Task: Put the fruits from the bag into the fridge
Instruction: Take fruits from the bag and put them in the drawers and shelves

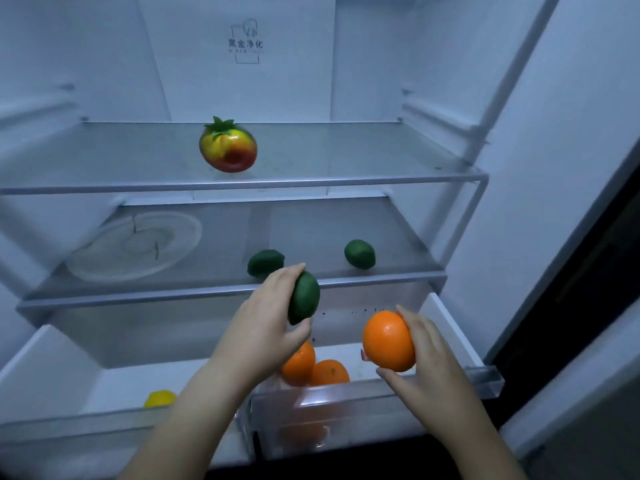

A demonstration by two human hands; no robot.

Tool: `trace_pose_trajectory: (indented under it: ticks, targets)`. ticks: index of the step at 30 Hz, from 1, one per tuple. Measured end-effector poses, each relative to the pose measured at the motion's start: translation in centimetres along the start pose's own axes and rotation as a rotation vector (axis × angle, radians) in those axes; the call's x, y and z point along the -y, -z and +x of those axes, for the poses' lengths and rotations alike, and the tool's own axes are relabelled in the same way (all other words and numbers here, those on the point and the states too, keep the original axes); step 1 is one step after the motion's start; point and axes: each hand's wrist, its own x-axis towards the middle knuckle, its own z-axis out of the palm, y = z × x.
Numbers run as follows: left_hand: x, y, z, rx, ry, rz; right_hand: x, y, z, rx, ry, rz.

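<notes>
Left hand [266,317]: we curl it round a dark green oval lime [304,296] at the middle glass shelf [173,292].
Right hand [427,355]: we grip a round orange fruit [388,341] above the clear drawer [486,377].
Done: six stored fruits [329,372].
Remaining: these two; bag unseen.

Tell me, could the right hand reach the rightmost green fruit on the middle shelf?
Likely yes: nothing blocks the green fruit, but the right hand holds an orange, so it could only touch it.

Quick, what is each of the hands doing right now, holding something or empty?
Left hand: holding a green lime, fingers curled round it.
Right hand: holding an orange, fingers curled round it.
</notes>
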Motion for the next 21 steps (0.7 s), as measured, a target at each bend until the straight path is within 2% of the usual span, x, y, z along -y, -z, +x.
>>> trace_pose_trajectory:
  ticks: [12,21]
  targets:
    - [1.5,-3.7,8.6,0.092,0.043,-0.002,-2.5,-0.8,4.4,0.178,-0.064,-0.063]
    - [3.6,-5.9,10.7,0.17,0.11,0.035,-2.1,-2.9,8.4,0.456,-0.028,-0.216]
